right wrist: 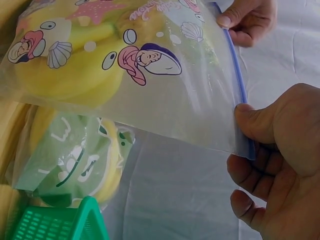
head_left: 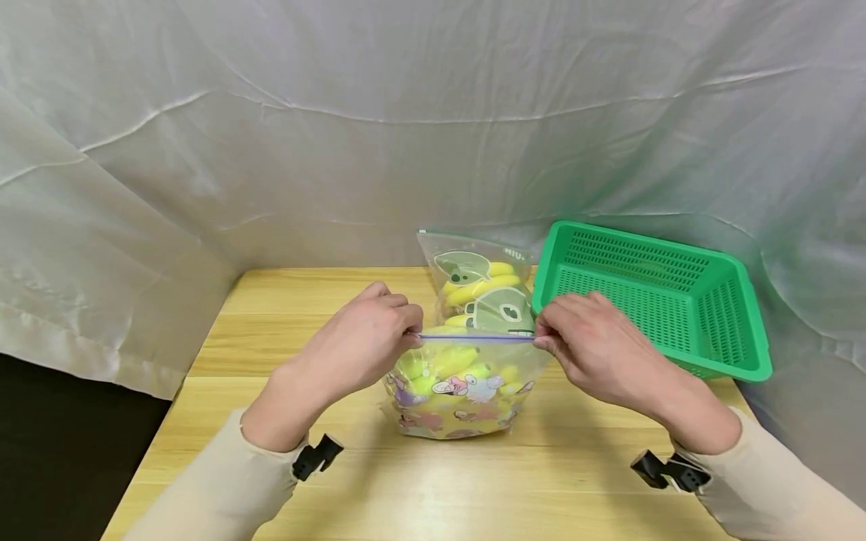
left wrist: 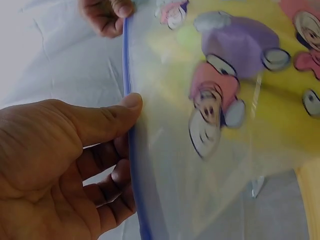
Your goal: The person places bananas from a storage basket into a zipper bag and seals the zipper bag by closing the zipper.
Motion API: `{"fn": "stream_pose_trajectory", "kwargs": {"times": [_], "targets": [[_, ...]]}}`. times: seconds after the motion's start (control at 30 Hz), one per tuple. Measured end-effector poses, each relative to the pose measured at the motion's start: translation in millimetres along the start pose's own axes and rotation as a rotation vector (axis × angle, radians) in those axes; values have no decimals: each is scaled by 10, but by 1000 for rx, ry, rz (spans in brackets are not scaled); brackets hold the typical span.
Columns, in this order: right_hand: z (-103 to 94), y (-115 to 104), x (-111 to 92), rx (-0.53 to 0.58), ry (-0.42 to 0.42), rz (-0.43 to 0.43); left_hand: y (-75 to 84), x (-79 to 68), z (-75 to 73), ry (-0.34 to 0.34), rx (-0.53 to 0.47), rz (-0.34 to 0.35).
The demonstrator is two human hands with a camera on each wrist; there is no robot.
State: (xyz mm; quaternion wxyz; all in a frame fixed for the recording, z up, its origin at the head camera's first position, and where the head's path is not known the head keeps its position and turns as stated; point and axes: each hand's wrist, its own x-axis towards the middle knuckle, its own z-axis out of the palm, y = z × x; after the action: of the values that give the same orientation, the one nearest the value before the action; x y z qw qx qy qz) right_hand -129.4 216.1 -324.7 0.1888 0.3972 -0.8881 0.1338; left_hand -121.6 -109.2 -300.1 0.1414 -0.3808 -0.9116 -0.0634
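Note:
A clear zip bag (head_left: 467, 391) printed with pink and purple cartoon figures stands upright on the table, full of yellow, banana-like pieces. Along its top runs a blue-purple zip strip (head_left: 476, 337). My left hand (head_left: 365, 338) pinches that strip between thumb and fingers near the left end, and my right hand (head_left: 602, 349) pinches it at the right end. In the left wrist view the left thumb (left wrist: 112, 117) lies flat on the strip; the right thumb (right wrist: 260, 122) does likewise in the right wrist view.
Behind the held bag stands a second zip bag (head_left: 487, 285) with green cartoon prints and yellow bananas inside. A green plastic basket (head_left: 758, 330) sits at the back right of the wooden table (head_left: 284, 300). Grey cloth (head_left: 379, 150) hangs behind the table.

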Motion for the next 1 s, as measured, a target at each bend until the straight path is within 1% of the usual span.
{"fn": "stream_pose_trajectory", "kwargs": {"times": [0.3,0.43,0.67,0.8,0.9,1.0], "targets": [[-7,24,-28,1,2,28,-119,-95,-37,-1,-19,-15],[-7,42,-47,-2,2,38,-171,-138,-52,-11,-22,-29],[-4,96,-79,-9,2,50,-284,-246,-116,-32,-42,-100],[-6,100,-81,-7,-2,57,-331,-315,-157,-50,-60,-128],[6,75,-56,15,-9,58,-347,-386,-179,-74,-102,-162],[31,32,-21,79,-43,88,-364,-472,-218,-125,-173,-222]]}}
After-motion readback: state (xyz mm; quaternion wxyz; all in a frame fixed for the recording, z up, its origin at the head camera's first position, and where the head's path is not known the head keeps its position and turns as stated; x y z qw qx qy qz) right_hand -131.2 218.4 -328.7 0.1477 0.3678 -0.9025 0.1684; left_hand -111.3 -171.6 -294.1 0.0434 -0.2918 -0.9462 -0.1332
